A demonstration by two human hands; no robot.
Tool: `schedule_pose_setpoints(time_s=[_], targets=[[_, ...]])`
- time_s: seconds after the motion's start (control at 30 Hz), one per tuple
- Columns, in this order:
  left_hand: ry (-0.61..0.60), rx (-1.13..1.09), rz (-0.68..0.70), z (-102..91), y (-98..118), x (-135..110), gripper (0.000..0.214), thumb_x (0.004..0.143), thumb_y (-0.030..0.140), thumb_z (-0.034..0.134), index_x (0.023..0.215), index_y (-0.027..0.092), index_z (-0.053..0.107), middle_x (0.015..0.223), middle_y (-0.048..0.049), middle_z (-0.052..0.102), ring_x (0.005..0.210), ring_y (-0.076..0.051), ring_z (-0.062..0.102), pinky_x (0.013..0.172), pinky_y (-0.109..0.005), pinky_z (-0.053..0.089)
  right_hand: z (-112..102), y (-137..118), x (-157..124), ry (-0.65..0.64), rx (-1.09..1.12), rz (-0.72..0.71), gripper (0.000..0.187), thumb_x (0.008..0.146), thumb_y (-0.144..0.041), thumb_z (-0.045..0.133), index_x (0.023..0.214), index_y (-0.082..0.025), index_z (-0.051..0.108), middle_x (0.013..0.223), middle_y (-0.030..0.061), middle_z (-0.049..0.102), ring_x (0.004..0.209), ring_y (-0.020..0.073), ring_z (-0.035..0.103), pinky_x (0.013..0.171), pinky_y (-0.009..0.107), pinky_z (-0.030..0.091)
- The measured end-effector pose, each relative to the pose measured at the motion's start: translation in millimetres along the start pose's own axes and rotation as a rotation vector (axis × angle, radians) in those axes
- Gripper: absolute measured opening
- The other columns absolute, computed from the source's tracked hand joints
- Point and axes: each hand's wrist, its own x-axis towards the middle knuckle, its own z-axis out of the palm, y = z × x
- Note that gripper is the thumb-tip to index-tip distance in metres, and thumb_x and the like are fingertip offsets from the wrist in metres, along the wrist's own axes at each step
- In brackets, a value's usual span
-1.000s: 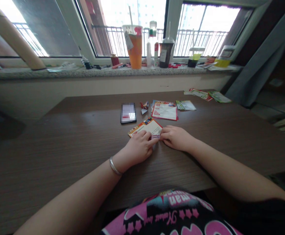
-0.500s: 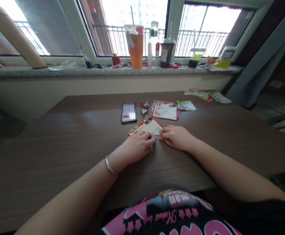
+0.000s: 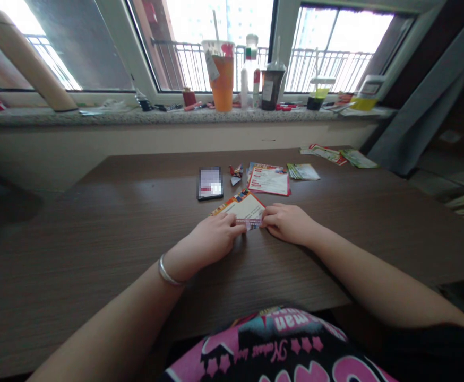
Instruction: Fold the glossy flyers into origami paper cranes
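Note:
A printed paper sheet (image 3: 247,207) with a colourful border lies on the table, its near edge folded up into a narrow printed strip. My left hand (image 3: 216,233) presses on the near left part of that edge, fingers bent and closed on the paper. At the near right corner, my right hand (image 3: 285,222) pinches the same sheet between thumb and fingers. Part of the sheet's left side is hidden under my left hand. Just beyond it lie a stack of printed sheets (image 3: 269,180) and a small folded paper figure (image 3: 235,172).
Left of the stack lies a phone (image 3: 210,183) with a blurred screen. Green printed papers (image 3: 303,171) and more leaflets (image 3: 327,154) lie at the table's far right. A granite sill (image 3: 156,118) beyond holds a large orange drink cup (image 3: 223,79), a dark cup (image 3: 272,87) and bottles.
My left hand has slid left along the folded near edge, uncovering more of the strip. My right hand stays at the right corner, nearly still.

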Motion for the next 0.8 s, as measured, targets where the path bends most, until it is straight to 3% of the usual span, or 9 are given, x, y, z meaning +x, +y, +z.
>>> schedule_pose_setpoints(time_s=[0.27,0.8], targets=[[-0.036,-0.006,-0.01,-5.7,-5,-4,0.043,0.088,0.011,0.043,0.122,0.03,0.059,0.11,-0.0061,0.061,0.102,-0.023,0.059,0.092,-0.039,0.047,0,1,-1,0.014,0.016,-0.002,0.024,0.091,-0.024,0.048,0.095,-0.023,0.071,0.102,0.0059,0.067,0.094,0.0196,0.058,0.079,0.03,0.044],[-0.048,-0.019,0.002,-8.3,-11,-7,0.04,0.086,0.009,0.046,0.116,0.03,0.063,0.113,-0.0033,0.064,0.098,-0.02,0.063,0.091,-0.034,0.049,5,3,-1,0.065,0.019,-0.024,0.022,0.089,-0.022,0.05,0.092,-0.024,0.071,0.099,0.0036,0.068,0.091,0.019,0.06,0.078,0.03,0.046]])
